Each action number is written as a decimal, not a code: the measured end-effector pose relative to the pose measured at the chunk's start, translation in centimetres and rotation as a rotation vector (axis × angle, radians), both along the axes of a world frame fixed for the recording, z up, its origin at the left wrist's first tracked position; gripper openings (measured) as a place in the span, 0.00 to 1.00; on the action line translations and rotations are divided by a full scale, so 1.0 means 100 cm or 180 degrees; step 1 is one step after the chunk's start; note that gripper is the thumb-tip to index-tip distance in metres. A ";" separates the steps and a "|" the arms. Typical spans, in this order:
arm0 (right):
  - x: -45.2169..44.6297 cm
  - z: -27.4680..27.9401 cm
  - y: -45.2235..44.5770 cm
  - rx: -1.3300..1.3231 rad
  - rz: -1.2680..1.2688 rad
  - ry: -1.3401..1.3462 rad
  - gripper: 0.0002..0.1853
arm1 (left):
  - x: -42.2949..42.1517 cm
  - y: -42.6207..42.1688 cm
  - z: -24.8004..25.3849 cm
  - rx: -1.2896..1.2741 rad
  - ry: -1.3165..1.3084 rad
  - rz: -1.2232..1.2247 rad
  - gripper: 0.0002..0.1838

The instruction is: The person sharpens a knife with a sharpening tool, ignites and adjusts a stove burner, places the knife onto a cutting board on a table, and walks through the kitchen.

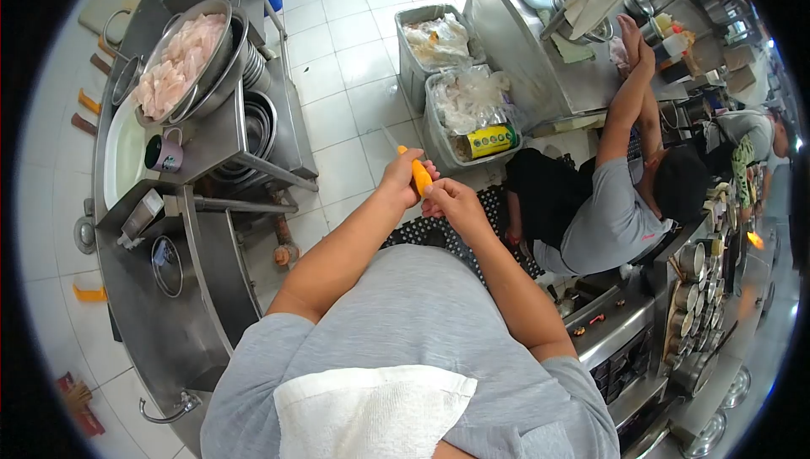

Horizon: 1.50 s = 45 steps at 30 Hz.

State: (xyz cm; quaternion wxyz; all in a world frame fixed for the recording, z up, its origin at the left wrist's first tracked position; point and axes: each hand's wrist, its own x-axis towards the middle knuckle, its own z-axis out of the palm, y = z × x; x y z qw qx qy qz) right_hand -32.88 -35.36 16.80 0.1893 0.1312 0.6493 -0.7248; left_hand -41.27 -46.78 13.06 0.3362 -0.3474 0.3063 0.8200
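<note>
White tiled floor [342, 67], two grey bins [411, 75], black perforated mat [430, 231]

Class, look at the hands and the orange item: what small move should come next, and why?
Probably the left hand and right hand should shift the orange item slightly over the nearer bin. Both hands grip it in the air, seemingly beside that bin rather than above it; the bin already holds plastic wrapping, so any loose bits might drop in there.
</note>
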 end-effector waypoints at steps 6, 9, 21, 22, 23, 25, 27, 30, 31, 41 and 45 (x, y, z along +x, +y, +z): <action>-0.003 -0.003 -0.010 -0.0128 -0.0198 -0.0229 0.18 | 0.002 -0.005 -0.009 -0.0124 0.0105 -0.0062 0.10; -0.004 -0.004 -0.014 -0.0294 -0.0278 -0.0327 0.22 | 0.000 -0.009 -0.013 -0.0161 0.0130 -0.0036 0.10; 0.000 -0.014 -0.022 -0.0376 -0.0327 -0.0401 0.19 | 0.006 -0.013 -0.006 -0.0284 0.0136 0.0177 0.11; 0.000 -0.017 -0.022 -0.0348 -0.0297 -0.0382 0.16 | 0.006 -0.013 -0.006 -0.0288 0.0139 0.0178 0.11; 0.001 -0.019 -0.022 -0.0354 -0.0293 -0.0379 0.16 | 0.007 -0.014 -0.006 -0.0360 0.0156 0.0164 0.11; 0.002 -0.021 -0.021 -0.0312 -0.0084 -0.0146 0.11 | 0.007 -0.015 -0.007 -0.0439 0.0179 0.0151 0.11; 0.006 -0.017 -0.020 -0.0284 0.0013 -0.0015 0.09 | 0.006 -0.016 -0.007 -0.0367 0.0061 0.0204 0.11; 0.009 -0.015 -0.018 -0.0287 0.0129 0.0098 0.08 | 0.007 -0.017 -0.006 -0.0346 -0.0005 0.0197 0.10; 0.010 -0.014 -0.018 -0.0322 0.0153 0.0076 0.09 | 0.007 -0.017 -0.009 -0.0349 -0.0001 0.0194 0.10; 0.010 -0.027 -0.018 -0.0229 -0.0046 -0.0263 0.12 | 0.014 -0.011 -0.006 -0.0432 0.0107 0.0188 0.10; 0.017 -0.026 -0.018 -0.0107 0.0192 0.0129 0.11 | 0.012 -0.012 -0.013 -0.0387 0.0055 0.0136 0.10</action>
